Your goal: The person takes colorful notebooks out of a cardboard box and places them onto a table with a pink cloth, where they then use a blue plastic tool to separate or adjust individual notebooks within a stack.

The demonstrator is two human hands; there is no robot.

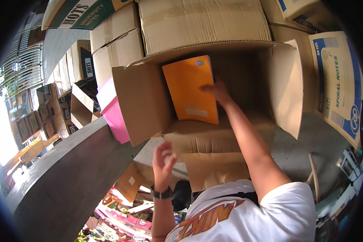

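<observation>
An orange-covered notebook (191, 90) stands tilted inside an open cardboard box (143, 99), toward the box's left side. My right hand (218, 92) reaches into the box and grips the notebook's right edge, thumb on the cover and the other fingers mostly hidden behind it. Whether more notebooks lie beneath this one I cannot tell. Outside the box, below its left flap, my left hand (163, 163) is raised with fingers apart and nothing in it. A dark watch (161, 193) circles that wrist.
Closed cartons (205, 22) are stacked behind the box, and a blue-and-tan carton (338, 86) stands at its right. Pink sheet-like material (115, 117) sits beside the left flap, on a grey concrete ledge (68, 169). More boxes (78, 60) stand farther left.
</observation>
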